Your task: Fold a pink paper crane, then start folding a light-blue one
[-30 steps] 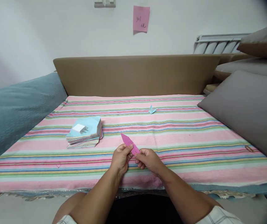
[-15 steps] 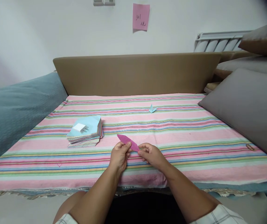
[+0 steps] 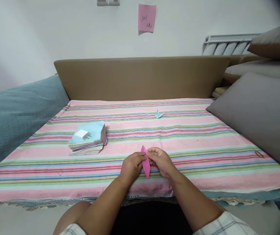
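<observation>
A narrow, pointed diamond of folded pink origami paper (image 3: 146, 168) stands nearly lengthwise in front of me, one tip away from me and one towards me. My left hand (image 3: 132, 165) is closed on its left edge, thumb and fingers pinching near the middle. From the other side my right hand (image 3: 161, 161) pinches its upper right edge between thumb and forefinger. Farther back on the striped cloth lies a small light-blue folded paper crane (image 3: 159, 114), apart from both hands.
A stack of coloured paper sheets (image 3: 88, 145) sits to the left, with a white plug adapter (image 3: 82, 134) on top. A striped cloth (image 3: 184, 140) covers the seat. Grey cushions (image 3: 259, 114) stand at right, a blue-covered armrest (image 3: 24, 114) at left. A brown ring-like object (image 3: 259, 154) lies at right.
The pink paper has turned from lying slanted sideways to pointing away from me. My left hand has shifted slightly right, and my right hand has moved up along the paper's edge.
</observation>
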{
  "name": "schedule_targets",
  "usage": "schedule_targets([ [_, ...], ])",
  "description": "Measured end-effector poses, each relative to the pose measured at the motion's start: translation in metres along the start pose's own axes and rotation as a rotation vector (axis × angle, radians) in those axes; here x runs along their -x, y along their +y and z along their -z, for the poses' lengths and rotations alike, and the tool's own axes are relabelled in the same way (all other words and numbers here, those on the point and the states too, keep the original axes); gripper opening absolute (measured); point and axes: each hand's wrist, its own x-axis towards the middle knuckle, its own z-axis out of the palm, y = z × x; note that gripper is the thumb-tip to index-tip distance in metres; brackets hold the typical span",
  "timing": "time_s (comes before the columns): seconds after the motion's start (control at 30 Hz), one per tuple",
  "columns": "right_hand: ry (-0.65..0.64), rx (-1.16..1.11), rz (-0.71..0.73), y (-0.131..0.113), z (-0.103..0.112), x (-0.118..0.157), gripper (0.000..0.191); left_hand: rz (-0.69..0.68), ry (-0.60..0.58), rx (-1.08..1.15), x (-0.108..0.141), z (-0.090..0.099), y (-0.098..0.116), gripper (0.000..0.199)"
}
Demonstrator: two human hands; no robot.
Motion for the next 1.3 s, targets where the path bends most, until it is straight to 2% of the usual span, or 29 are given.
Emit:
schedule_targets([
  [0.13, 0.002, 0.118, 0.073, 0.006, 0.003, -0.008, 0.034, -0.08, -0.05, -0.116, -0.003, 0.0, 0.001, 0.018],
  [0.23, 0.013, 0.315, 0.151, 0.01, 0.006, -0.012, 0.026, -0.113, -0.122, -0.189, -0.003, 0.002, 0.005, 0.022],
  [0.37, 0.055, 0.688, 0.312, 0.011, 0.009, -0.012, 0.012, -0.068, -0.237, -0.214, -0.001, 0.006, 0.015, 0.024],
  [0.5, 0.108, 1.048, 0.449, 0.005, 0.01, -0.008, 0.012, 0.002, -0.335, -0.249, 0.003, 0.009, 0.023, 0.02],
  [0.63, 0.063, 1.195, 0.547, 0.004, 0.011, -0.005, 0.012, 0.007, -0.358, -0.305, 0.007, 0.006, 0.023, 0.023],
  [0.7, 0.04, 1.224, 0.544, 0.004, 0.012, -0.006, 0.015, -0.005, -0.352, -0.319, 0.009, 0.005, 0.022, 0.027],
  [0.93, 0.076, 1.346, 0.436, 0.004, 0.009, -0.004, 0.025, 0.002, -0.323, -0.367, 0.016, 0.003, 0.021, 0.028],
  [1.3, 0.092, 1.46, 0.438, 0.009, 0.008, -0.007, 0.04, 0.021, -0.341, -0.358, 0.016, 0.005, 0.022, 0.03],
])
